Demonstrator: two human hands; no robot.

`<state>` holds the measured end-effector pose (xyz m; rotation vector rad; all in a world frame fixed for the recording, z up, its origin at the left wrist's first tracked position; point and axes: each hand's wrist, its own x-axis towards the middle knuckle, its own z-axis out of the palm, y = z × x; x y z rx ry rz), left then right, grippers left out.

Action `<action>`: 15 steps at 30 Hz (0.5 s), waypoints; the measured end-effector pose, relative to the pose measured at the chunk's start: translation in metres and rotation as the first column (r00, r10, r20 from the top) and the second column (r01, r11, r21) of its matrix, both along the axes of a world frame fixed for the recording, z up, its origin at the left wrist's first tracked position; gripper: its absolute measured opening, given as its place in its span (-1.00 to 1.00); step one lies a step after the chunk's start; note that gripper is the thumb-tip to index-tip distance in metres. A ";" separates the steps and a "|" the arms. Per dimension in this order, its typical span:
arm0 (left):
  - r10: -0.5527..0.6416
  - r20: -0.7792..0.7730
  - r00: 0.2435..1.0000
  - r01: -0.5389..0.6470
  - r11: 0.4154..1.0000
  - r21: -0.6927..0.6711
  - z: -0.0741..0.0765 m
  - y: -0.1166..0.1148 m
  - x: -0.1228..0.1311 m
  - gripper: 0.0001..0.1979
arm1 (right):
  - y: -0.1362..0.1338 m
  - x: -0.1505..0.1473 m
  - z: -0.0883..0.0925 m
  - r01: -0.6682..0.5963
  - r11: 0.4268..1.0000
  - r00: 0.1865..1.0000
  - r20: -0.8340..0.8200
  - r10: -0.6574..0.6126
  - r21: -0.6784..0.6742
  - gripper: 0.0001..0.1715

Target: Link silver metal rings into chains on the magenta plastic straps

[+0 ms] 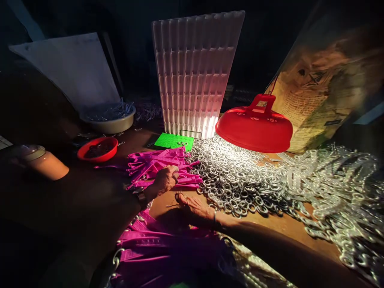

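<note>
My left hand (166, 179) rests curled on a pile of pink plastic strips (162, 165), fingers closed around one of them. My right hand (192, 205) lies low on the brown tabletop (168, 204) just in front of that pile, fingers drawn together near a small metal piece; what it holds, if anything, is too small to make out. A large heap of silvery metal rings (240, 176) spreads to the right of both hands. More pink strips with rings attached (168, 248) lie in a heap near me.
A red lamp shade (255, 128) hangs low over the rings. Behind stand a white gridded tray (195, 76), a green pad (174, 141), a red bowl (97, 149), a pale bowl of metal parts (111, 118), a bottle (42, 162) and a printed bag (324, 88).
</note>
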<state>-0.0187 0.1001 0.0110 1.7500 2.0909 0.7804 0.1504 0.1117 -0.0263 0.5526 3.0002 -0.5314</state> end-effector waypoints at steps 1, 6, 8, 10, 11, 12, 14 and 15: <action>-0.001 -0.045 0.999 0.001 1.000 0.012 -0.004 0.011 0.001 -0.75 | 0.002 0.002 0.002 -0.007 0.999 0.999 0.033 0.005 0.034 -0.50; -0.056 -0.215 0.975 0.061 0.998 0.020 -0.024 0.056 0.005 -0.65 | 0.020 0.018 0.016 0.051 0.998 0.990 -0.129 -0.055 -0.034 -0.53; -0.076 -0.260 0.962 0.085 0.996 0.022 -0.031 0.069 0.011 -0.67 | 0.028 0.026 0.017 0.049 0.990 0.975 -0.209 -0.077 -0.135 -0.55; -0.086 -0.315 0.945 0.099 0.995 0.024 -0.037 0.078 0.018 -0.68 | 0.034 0.036 0.012 0.047 0.969 0.950 -0.289 -0.119 -0.242 -0.63; -0.086 -0.340 0.936 0.100 0.995 0.022 -0.039 0.081 0.022 -0.68 | 0.036 0.041 0.009 0.053 0.950 0.936 -0.315 -0.154 -0.307 -0.68; -0.084 -0.359 0.929 0.097 0.995 0.019 -0.040 0.083 0.025 -0.68 | 0.037 0.046 0.005 0.066 0.922 0.922 -0.330 -0.202 -0.381 -0.72; -0.080 -0.368 0.927 0.090 0.996 0.011 -0.040 0.085 0.028 -0.67 | 0.039 0.056 -0.004 0.106 0.827 0.887 -0.323 -0.329 -0.553 -0.80; -0.080 -0.355 0.932 0.088 0.996 0.007 -0.039 0.085 0.028 -0.67 | 0.039 0.061 -0.008 0.135 0.758 0.863 -0.300 -0.407 -0.639 -0.81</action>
